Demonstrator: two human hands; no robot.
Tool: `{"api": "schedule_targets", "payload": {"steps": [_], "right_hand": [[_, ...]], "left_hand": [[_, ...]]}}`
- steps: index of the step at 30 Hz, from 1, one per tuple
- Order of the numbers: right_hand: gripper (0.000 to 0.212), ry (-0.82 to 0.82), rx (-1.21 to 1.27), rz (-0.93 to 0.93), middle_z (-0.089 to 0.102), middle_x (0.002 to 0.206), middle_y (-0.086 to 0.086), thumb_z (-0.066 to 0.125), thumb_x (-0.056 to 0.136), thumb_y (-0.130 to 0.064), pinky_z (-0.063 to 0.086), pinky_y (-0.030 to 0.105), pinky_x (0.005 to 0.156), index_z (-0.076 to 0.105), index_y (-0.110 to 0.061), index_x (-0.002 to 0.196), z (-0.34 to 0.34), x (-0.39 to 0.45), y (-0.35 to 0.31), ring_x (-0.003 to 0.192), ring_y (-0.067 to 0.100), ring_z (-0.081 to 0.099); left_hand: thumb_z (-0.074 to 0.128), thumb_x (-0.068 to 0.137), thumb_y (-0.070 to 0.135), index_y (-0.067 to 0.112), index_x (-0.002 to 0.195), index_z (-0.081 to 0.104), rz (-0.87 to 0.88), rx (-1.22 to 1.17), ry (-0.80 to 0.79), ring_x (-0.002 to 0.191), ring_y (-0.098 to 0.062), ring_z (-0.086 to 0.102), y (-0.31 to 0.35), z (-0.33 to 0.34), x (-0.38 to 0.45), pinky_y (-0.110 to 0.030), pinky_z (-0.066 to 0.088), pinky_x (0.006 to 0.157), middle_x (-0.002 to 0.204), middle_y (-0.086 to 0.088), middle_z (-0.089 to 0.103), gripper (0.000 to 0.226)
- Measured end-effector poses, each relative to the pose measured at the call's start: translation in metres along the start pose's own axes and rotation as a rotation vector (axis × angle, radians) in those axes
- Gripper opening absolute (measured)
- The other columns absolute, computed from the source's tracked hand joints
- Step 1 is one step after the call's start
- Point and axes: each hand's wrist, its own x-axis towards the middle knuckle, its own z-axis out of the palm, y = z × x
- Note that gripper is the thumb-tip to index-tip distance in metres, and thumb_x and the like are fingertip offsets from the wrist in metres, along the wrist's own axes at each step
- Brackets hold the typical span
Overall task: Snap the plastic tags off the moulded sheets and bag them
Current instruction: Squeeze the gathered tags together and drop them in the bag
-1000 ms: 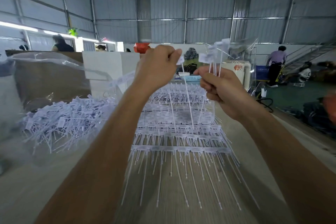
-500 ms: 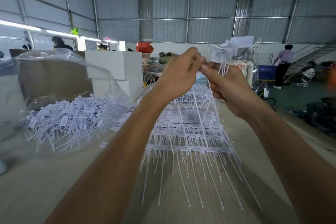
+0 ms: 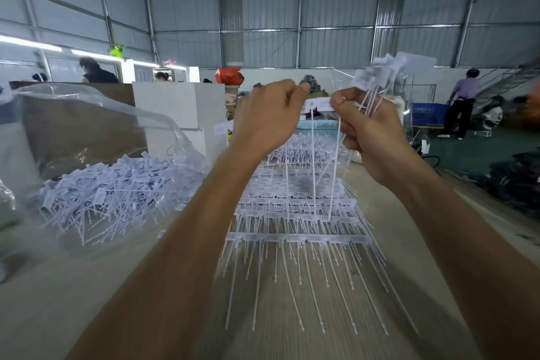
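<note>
Looking down from my head camera, I see a pale wood-grain table (image 3: 87, 301) running away from me inside a big shed with grey corrugated metal walls (image 3: 336, 9). A white box (image 3: 178, 105) and a brown cardboard box (image 3: 81, 128) stand at the table's far left, and a light blue basket (image 3: 317, 126) sits beyond my hands. People stand in the background, one in a lilac top (image 3: 464, 102) off to the right beside a blue crate (image 3: 428, 114).

Straight ahead, a stack of moulded sheets (image 3: 298, 213) lies flat on the table: white strips of joined tag heads, each with long thin tails fanning towards me. To the left, a clear plastic bag (image 3: 96, 131) lies open on its side, with a heap of loose white tags (image 3: 117, 196) spilling from its mouth.

My hands are raised close together above the stack. My left hand (image 3: 268, 117) pinches one end of a short white tag strip (image 3: 318, 104) between thumb and fingers, while the thumb and forefinger of my right hand (image 3: 371, 131) pinch the other end; thin tails hang down from the strip towards the sheets. My right hand's other fingers are curled round a bunch of separated tags (image 3: 388, 73), whose heads stick up above my knuckles.
</note>
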Motion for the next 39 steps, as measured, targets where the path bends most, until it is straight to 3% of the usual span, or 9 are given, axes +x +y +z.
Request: {"api": "schedule_targets", "payload": {"steps": [4, 8, 12, 16, 20, 25, 28, 33, 39], "right_hand": [[0.006, -0.067, -0.070, -0.028, 0.042, 0.056, -0.012, 0.067, 0.097, -0.024, 0.029, 0.020, 0.046, 0.069, -0.024, 0.091, 0.001, -0.002, 0.003, 0.049, 0.004, 0.036], [0.011, -0.105, -0.170, -0.063, 0.051, 0.058, -0.007, 0.071, 0.094, -0.020, 0.037, 0.018, 0.048, 0.067, -0.018, 0.104, 0.002, 0.000, 0.005, 0.049, 0.006, 0.044], [0.017, 0.048, -0.667, -0.416, 0.062, 0.072, 0.006, 0.067, 0.097, -0.021, 0.047, 0.019, 0.057, 0.066, -0.004, 0.096, 0.004, -0.002, 0.010, 0.062, 0.013, 0.060], [0.013, 0.062, -0.796, -0.703, 0.071, 0.087, 0.017, 0.056, 0.095, -0.009, 0.058, 0.047, 0.065, 0.067, -0.001, 0.095, 0.005, -0.005, 0.013, 0.081, 0.037, 0.071], [0.017, 0.087, -0.598, -0.476, 0.068, 0.082, 0.007, 0.061, 0.100, -0.021, 0.050, 0.032, 0.060, 0.066, -0.006, 0.103, 0.013, -0.004, 0.009, 0.069, 0.023, 0.063], [0.009, -0.019, -0.093, -0.138, 0.055, 0.064, -0.012, 0.066, 0.097, -0.021, 0.033, 0.021, 0.050, 0.071, -0.017, 0.104, 0.009, -0.002, 0.005, 0.055, 0.003, 0.044], [0.018, -0.039, -0.129, -0.119, 0.057, 0.059, -0.013, 0.065, 0.098, -0.024, 0.032, 0.015, 0.048, 0.074, -0.008, 0.095, 0.004, -0.002, 0.008, 0.052, 0.001, 0.041], [0.030, -0.121, -0.204, -0.075, 0.056, 0.058, 0.000, 0.063, 0.099, -0.028, 0.036, 0.010, 0.050, 0.074, -0.008, 0.079, 0.008, -0.005, 0.009, 0.051, 0.005, 0.040], [0.041, -0.314, -0.268, -0.027, 0.037, 0.062, 0.018, 0.060, 0.101, -0.035, 0.030, 0.021, 0.051, 0.071, -0.009, 0.071, 0.017, -0.012, 0.003, 0.056, 0.022, 0.030]], "left_hand": [[0.047, 0.104, 0.041, 0.019, 0.055, 0.038, -0.053, -0.116, -0.013, 0.049, -0.020, 0.040, 0.000, 0.000, 0.004, -0.032, 0.035, 0.056, 0.051, 0.002, 0.041, 0.055], [0.050, 0.103, 0.040, 0.015, 0.056, 0.041, -0.088, -0.173, -0.042, 0.055, -0.029, 0.052, -0.001, -0.004, 0.006, -0.039, 0.049, 0.062, 0.054, -0.004, 0.046, 0.054], [0.054, 0.103, 0.036, 0.019, 0.054, 0.038, -0.191, -0.401, -0.116, 0.055, -0.018, 0.046, -0.002, -0.007, 0.009, -0.035, 0.044, 0.064, 0.051, 0.002, 0.038, 0.054], [0.057, 0.101, 0.033, 0.019, 0.057, 0.056, -0.338, -0.656, -0.310, 0.042, -0.011, 0.042, -0.004, -0.015, 0.009, -0.025, 0.035, 0.053, 0.050, 0.003, 0.049, 0.046], [0.054, 0.103, 0.035, 0.005, 0.069, 0.062, -0.321, -0.649, -0.319, 0.042, -0.009, 0.041, 0.000, -0.016, 0.007, -0.022, 0.035, 0.049, 0.049, 0.006, 0.048, 0.045], [0.054, 0.103, 0.035, 0.016, 0.060, 0.045, -0.239, -0.591, -0.263, 0.041, -0.004, 0.044, 0.008, -0.018, 0.005, -0.018, 0.035, 0.049, 0.049, 0.009, 0.043, 0.048], [0.053, 0.104, 0.034, 0.022, 0.054, 0.048, -0.243, -0.600, -0.251, 0.041, -0.004, 0.042, 0.009, -0.018, 0.005, -0.016, 0.034, 0.047, 0.046, 0.010, 0.045, 0.052], [0.052, 0.103, 0.038, 0.019, 0.056, 0.040, -0.171, -0.308, -0.078, 0.060, -0.025, 0.058, 0.000, -0.015, 0.007, -0.037, 0.055, 0.070, 0.051, 0.003, 0.041, 0.053], [0.050, 0.105, 0.026, 0.021, 0.087, 0.066, 0.181, 0.504, 0.136, 0.078, -0.034, 0.066, -0.007, -0.012, 0.001, -0.043, 0.042, 0.083, 0.078, -0.008, 0.069, 0.024]]}}
